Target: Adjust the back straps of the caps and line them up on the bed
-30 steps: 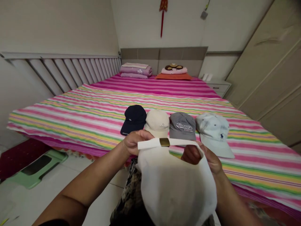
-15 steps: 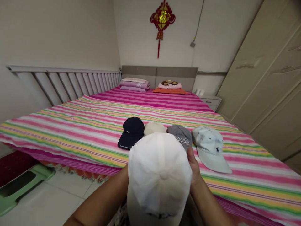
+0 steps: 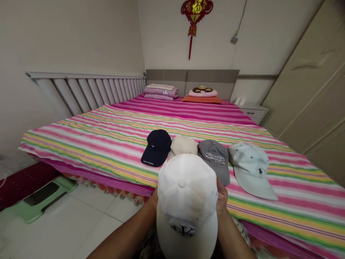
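Striped-sheet bed (image 3: 88, 144), pale tiled floor (image 3: 91, 212). White CK baseball cap (image 3: 188, 183) held up by bed's near edge; navy cap (image 3: 157, 145), cream cap (image 3: 184, 145), grey cap (image 3: 212, 153), pale-blue cap (image 3: 249, 162) lie in a row beyond. 1 s ago rear strap faced up; now crown and logo show. Right hand (image 3: 221, 198) pinches its side; left hand (image 3: 154, 199) mostly hidden, can't tell grip. Domed, smudged fabric crown, curved brim.

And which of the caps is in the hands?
The white cap with dark CK letters; the navy, cream, grey and pale-blue caps lie on the bed.
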A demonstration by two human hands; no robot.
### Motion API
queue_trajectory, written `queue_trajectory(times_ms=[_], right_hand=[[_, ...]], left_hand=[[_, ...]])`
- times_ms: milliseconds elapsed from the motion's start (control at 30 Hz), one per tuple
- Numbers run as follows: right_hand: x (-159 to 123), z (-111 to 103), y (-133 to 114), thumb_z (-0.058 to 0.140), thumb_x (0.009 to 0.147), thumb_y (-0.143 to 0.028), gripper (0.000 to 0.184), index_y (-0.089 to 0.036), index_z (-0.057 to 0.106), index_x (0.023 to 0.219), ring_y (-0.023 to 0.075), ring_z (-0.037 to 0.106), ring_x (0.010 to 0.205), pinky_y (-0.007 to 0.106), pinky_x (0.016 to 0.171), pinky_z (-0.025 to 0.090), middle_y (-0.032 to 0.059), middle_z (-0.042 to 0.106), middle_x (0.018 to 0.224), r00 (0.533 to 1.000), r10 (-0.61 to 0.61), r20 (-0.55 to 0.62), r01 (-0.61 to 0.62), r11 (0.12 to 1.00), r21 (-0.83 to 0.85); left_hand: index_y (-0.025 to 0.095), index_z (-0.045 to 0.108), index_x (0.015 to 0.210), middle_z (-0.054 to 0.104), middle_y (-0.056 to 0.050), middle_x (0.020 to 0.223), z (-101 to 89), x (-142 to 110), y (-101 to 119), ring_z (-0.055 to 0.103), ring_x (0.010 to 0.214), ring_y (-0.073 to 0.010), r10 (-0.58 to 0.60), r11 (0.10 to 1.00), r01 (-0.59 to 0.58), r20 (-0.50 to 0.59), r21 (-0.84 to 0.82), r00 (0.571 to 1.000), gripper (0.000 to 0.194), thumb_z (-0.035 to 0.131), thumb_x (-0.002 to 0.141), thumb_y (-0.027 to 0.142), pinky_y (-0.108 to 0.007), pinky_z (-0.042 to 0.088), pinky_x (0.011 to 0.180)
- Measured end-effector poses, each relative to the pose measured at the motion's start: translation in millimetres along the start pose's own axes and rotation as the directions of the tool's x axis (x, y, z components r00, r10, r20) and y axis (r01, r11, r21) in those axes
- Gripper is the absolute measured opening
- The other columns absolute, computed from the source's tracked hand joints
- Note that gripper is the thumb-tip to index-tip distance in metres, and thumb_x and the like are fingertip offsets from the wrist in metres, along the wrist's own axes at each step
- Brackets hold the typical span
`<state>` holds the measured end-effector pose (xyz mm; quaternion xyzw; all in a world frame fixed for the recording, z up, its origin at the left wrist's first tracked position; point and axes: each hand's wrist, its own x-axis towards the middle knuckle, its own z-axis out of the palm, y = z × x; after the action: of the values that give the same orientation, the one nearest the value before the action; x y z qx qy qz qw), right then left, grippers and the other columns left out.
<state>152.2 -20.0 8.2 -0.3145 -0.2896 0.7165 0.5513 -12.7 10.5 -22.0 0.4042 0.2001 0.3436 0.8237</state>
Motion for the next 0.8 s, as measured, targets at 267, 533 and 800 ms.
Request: queue_trajectory(times_ms=[267,533,800], right_hand=[[9.0,-14.6,14.0,0.057,0.061,-0.056,0.053,-0.017,0.067,0.095,0.0323,0.059,0.100,0.046,0.090,0.042,0.0111,0.071,0.091,1.000,0.003,-0.004,-0.002,1.000,0.027],[16.5,-22.2,28.6,0.057,0.064,-0.054,0.047,-0.019,0.068,0.093,0.0316,0.057,0.104,0.048,0.093,0.039,0.0097,0.071,0.092,0.998,0.069,0.007,-0.070,0.991,0.111],[15.9,-25.9,50.9,0.052,0.070,-0.059,0.039,-0.027,0.068,0.085,0.0281,0.050,0.112,0.048,0.099,0.030,0.0067,0.068,0.103,0.999,0.042,0.008,-0.043,0.987,0.154]], left_hand=[[0.020,0.068,0.091,0.069,-0.006,0.086,-41.5,-58.4,-55.9,0.060,0.093,-0.0237,-0.072,0.920,0.060,-0.018,-0.388,0.997,0.031,0.059,0.070,0.042,-0.035,0.040,0.086],[0.026,0.064,0.099,0.066,-0.004,0.100,-37.1,-83.2,-90.4,0.056,0.102,-0.0247,-0.083,0.926,0.032,-0.120,-0.377,0.989,0.031,0.061,0.068,0.023,-0.038,0.037,0.089],[0.021,0.064,0.098,0.069,-0.006,0.087,-58.8,-82.1,-62.2,0.062,0.089,-0.0238,0.073,0.893,-0.210,-0.331,-0.399,0.941,0.030,0.059,0.069,0.013,-0.037,0.042,0.086]])
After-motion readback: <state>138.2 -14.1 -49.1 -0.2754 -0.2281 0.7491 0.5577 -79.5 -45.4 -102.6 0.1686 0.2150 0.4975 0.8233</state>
